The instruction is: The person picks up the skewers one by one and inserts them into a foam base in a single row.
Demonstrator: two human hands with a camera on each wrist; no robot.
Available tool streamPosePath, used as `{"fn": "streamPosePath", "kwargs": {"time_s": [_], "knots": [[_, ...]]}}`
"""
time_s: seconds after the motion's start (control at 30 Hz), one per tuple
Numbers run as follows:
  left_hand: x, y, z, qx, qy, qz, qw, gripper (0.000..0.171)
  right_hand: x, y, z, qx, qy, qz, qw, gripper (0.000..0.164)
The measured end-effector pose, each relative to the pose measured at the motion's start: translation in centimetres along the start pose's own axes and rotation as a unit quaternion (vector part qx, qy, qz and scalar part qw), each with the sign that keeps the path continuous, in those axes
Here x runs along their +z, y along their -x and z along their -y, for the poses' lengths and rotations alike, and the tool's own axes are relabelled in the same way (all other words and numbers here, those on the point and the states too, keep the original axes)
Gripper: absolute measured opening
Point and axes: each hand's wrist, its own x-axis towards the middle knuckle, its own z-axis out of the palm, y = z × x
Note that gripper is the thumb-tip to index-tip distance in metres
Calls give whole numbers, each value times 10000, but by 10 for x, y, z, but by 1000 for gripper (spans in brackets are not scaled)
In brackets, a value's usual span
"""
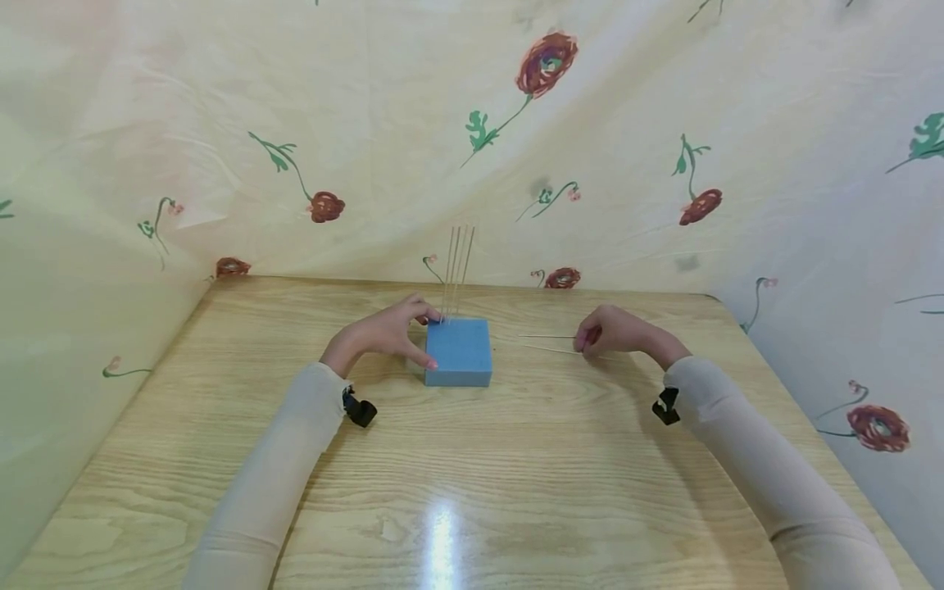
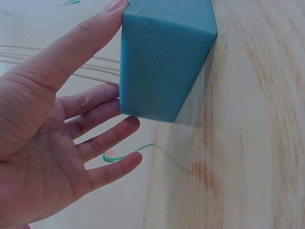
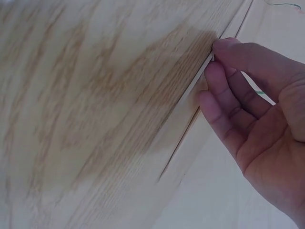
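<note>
A blue foam block (image 1: 459, 352) sits on the wooden table, with several thin sticks (image 1: 451, 247) standing upright in its far left part. My left hand (image 1: 398, 328) holds the block from its left side. In the left wrist view, the thumb (image 2: 90, 38) presses its top edge and the index and middle fingertips touch the face with the sticks; the other two fingers are spread. To the right of the block, my right hand (image 1: 608, 329) pinches a thin stick (image 1: 555, 350) between thumb and fingertips, low over the table. Another thin stick (image 3: 179, 145) lies alongside, behind the fingers.
The wooden table (image 1: 369, 508) reaches back to a flower-patterned cloth (image 1: 413, 106) that hangs behind it and on both sides. A black wrist camera (image 1: 360, 410) is strapped over the left sleeve, another (image 1: 666, 406) over the right.
</note>
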Motion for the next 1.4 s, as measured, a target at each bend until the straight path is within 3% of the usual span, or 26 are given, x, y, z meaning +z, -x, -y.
{"fn": "streamPosePath", "kwargs": {"time_s": [0.47, 0.8, 1.1, 1.4], "knots": [[0, -1, 2, 80, -24, 29, 10000, 78, 0, -2, 5, 84, -287, 374, 9989, 11], [0, -2, 3, 48, -25, 12, 10000, 79, -6, -4, 10, 33, -751, 143, 9971, 16], [0, -2, 5, 59, -12, 1, 10000, 79, -9, -9, 21, -124, -1721, -38, 9850, 24], [1, -1, 5, 115, 56, 12, 9999, 78, -10, -18, 38, -463, -2332, -520, 9699, 30]]}}
